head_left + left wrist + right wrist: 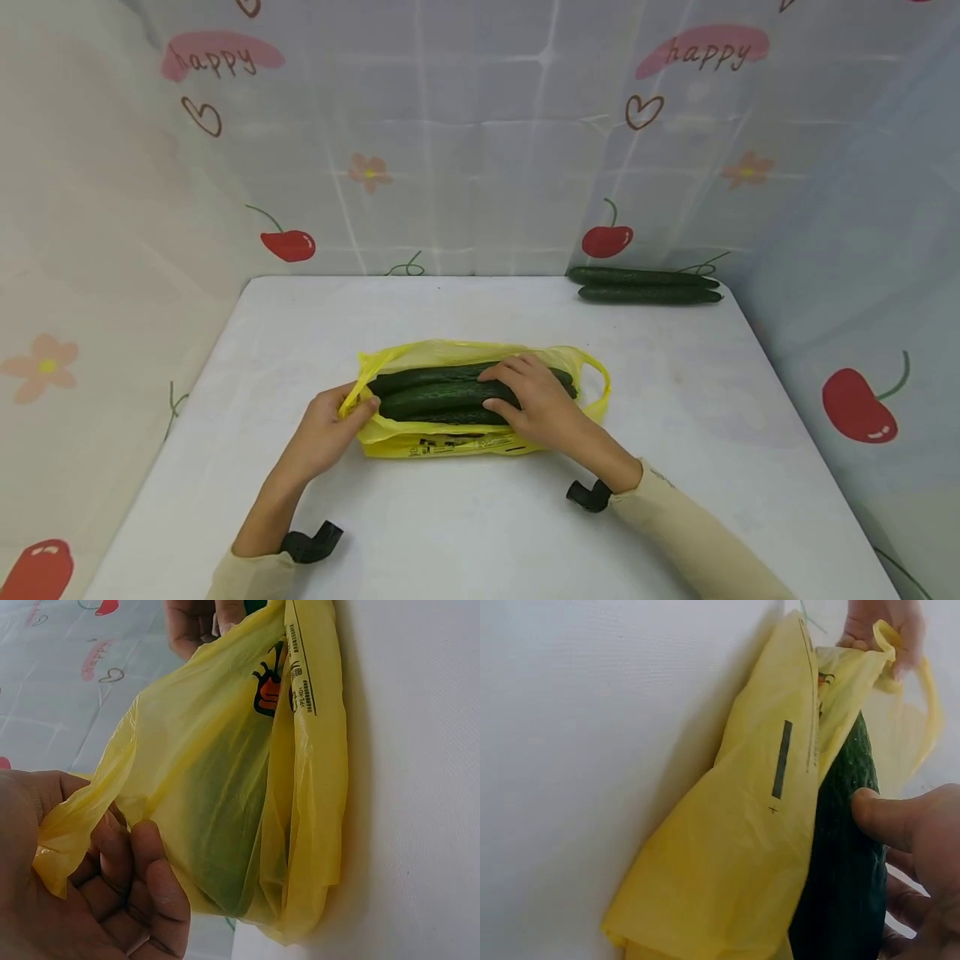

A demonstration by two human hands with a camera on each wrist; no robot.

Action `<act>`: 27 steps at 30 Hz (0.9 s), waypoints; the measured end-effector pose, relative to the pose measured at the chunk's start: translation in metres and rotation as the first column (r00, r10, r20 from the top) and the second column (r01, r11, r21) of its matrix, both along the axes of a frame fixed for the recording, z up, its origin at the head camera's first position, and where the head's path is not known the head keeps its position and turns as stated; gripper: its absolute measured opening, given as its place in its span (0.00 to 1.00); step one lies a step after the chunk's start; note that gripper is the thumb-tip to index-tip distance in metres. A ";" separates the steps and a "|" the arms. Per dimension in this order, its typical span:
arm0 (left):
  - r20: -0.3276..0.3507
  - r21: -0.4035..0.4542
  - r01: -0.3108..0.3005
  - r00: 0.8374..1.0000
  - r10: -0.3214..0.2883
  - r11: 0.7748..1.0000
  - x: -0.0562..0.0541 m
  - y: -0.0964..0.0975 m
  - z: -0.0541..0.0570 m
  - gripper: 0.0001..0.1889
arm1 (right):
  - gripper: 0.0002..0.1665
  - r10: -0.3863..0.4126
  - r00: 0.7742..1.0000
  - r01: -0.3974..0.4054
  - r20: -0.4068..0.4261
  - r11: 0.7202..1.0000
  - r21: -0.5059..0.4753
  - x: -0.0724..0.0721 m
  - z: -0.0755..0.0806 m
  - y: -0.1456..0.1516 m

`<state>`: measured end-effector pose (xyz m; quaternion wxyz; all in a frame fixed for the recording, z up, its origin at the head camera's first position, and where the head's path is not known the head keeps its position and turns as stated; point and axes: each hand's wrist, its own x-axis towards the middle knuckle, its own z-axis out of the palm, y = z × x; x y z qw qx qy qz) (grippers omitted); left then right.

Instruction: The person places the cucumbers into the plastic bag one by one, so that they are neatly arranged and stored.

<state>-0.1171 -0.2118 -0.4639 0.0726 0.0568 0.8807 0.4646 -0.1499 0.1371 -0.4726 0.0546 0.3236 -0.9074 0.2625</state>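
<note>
A yellow plastic bag (390, 446) lies in the middle of the table with its mouth spread open. Inside it several dark green cucumbers (442, 400) lie lengthwise, side by side. My left hand (326, 427) pinches the bag's left end, and the left wrist view shows the thin plastic (71, 832) between thumb and fingers. Over the right part of the bag, my right hand (542, 407) holds the front cucumber (847, 870). The right wrist view has its thumb (870, 810) on one side and the fingers bent at the far side, partly hidden.
Two more cucumbers (647, 295) lie side by side at the table's back right corner. The white table (480, 533) meets a printed curtain (480, 167) at the back, and similar cloth hangs on both sides. A bag handle loop (603, 383) sticks out at the right.
</note>
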 end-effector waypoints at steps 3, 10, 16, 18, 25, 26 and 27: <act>-0.002 -0.003 -0.011 1.000 0.011 1.000 0.001 -0.001 0.002 0.15 | 0.19 -0.002 1.000 0.002 0.021 1.000 -0.009 -0.002 -0.002 -0.003; -0.004 0.004 -0.034 0.999 0.034 0.999 0.003 -0.002 0.006 0.15 | 0.17 0.003 0.999 -0.004 0.032 0.999 0.032 -0.004 0.000 -0.004; 0.015 0.014 -0.015 1.000 0.014 1.000 0.004 -0.003 0.005 0.16 | 0.16 -0.005 0.997 0.011 -0.077 0.997 0.078 -0.012 -0.003 -0.006; 0.022 0.018 -0.005 1.000 0.004 1.000 0.005 -0.003 0.004 0.16 | 0.16 -0.017 0.994 0.025 -0.105 0.997 0.076 -0.016 -0.005 -0.007; 0.010 0.015 0.009 1.000 -0.009 1.000 0.006 -0.004 0.002 0.14 | 0.17 -0.028 0.988 0.040 -0.154 0.996 0.074 -0.024 -0.010 -0.009; 0.006 0.015 0.008 1.000 -0.008 1.000 0.006 -0.004 0.003 0.14 | 0.17 -0.027 0.987 0.040 -0.158 0.996 0.079 -0.023 -0.010 -0.010; 0.002 0.012 0.004 1.000 -0.005 1.000 0.006 -0.004 0.004 0.14 | 0.16 -0.026 0.986 0.040 -0.163 0.996 0.085 -0.023 -0.009 -0.011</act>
